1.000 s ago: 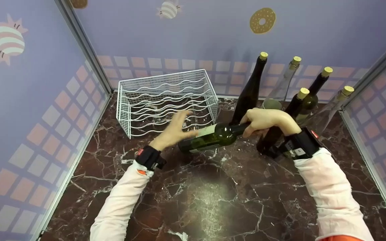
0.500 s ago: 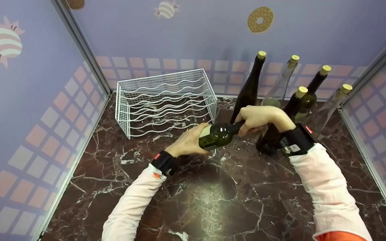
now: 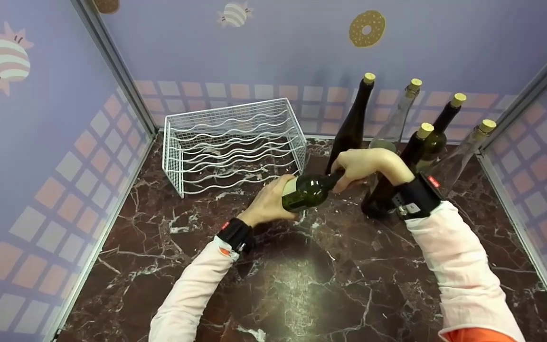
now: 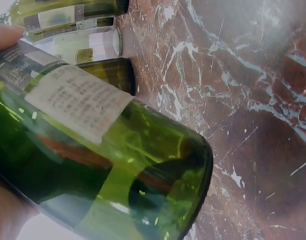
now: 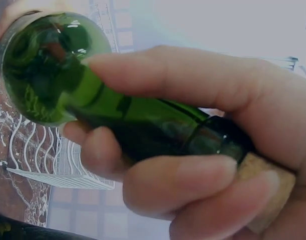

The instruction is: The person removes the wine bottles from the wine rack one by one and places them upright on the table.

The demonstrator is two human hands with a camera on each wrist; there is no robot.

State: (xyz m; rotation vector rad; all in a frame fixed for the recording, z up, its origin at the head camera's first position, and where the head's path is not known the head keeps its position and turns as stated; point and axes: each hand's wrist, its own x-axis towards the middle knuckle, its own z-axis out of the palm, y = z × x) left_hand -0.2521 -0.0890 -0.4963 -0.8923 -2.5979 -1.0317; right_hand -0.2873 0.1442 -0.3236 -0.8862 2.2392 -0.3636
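A green wine bottle (image 3: 307, 191) with a pale label lies tilted between both hands, its base toward the left. My left hand (image 3: 269, 202) grips the body near the base; the left wrist view shows the printed label (image 4: 77, 100) and the glass base. Around the neck curl the fingers of my right hand (image 3: 361, 166), and the cork (image 5: 265, 187) shows between them in the right wrist view. Just behind and left of the bottle stands a white wire wine rack (image 3: 235, 147) with wavy bars, holding no bottles.
Several corked bottles stand upright at the right: a tall dark bottle (image 3: 351, 126), clear bottles (image 3: 399, 116) and other dark ones (image 3: 413, 152), some close behind my right hand. Patterned wall panels (image 3: 254, 52) enclose the dark marble tabletop (image 3: 302, 285) at the back and sides.
My left hand, open beside the bottle a second ago, has moved right and closed around its body. The right hand kept its hold on the neck and shifted slightly left.
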